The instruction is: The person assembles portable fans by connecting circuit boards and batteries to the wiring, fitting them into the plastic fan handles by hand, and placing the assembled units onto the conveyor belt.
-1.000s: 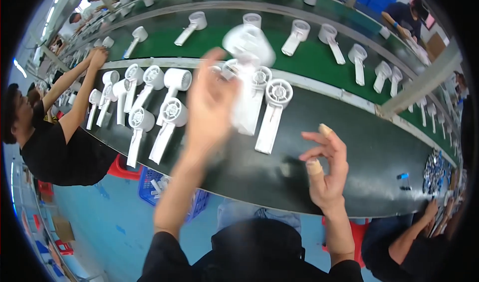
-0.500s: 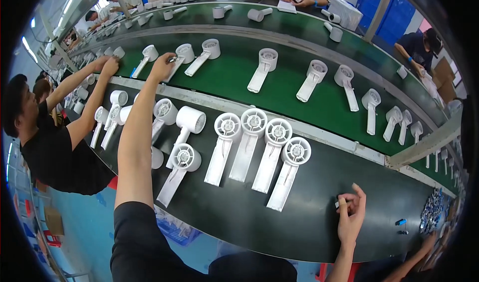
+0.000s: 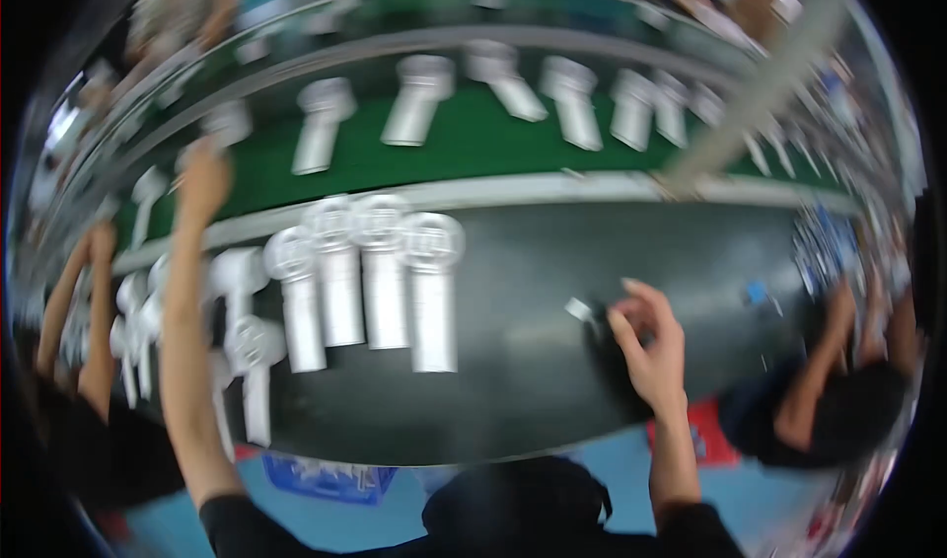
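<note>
My left hand (image 3: pixel 204 183) reaches out over the green conveyor, its fingers smeared by motion. It overlaps the lower part of a white handheld fan (image 3: pixel 229 120), and whether it grips the fan is unclear. Above the dark worktable (image 3: pixel 533 390), my right hand (image 3: pixel 653 351) is curled with thumb and index finger pinched together. A small white piece (image 3: pixel 579 308) shows just beyond those fingertips, beside something dark that is too blurred to name. Between my hands, several white handheld fans (image 3: pixel 434 311) lie side by side, round heads toward the conveyor.
More white fans (image 3: pixel 256 380) cluster left of the row. Others (image 3: pixel 414 104) lie spaced along the green belt (image 3: pixel 266 168). A pale post (image 3: pixel 760 84) rises at right. Blue parts (image 3: pixel 827 247) are heaped at the table's right end, near another person's arm (image 3: pixel 834 326). A blue bin (image 3: pixel 326 481) sits below.
The view has swung right, shifting the table and fans leftward in it and blurring everything. The white piece shows farther out from my right fingertips. My left hand is still over the conveyor.
</note>
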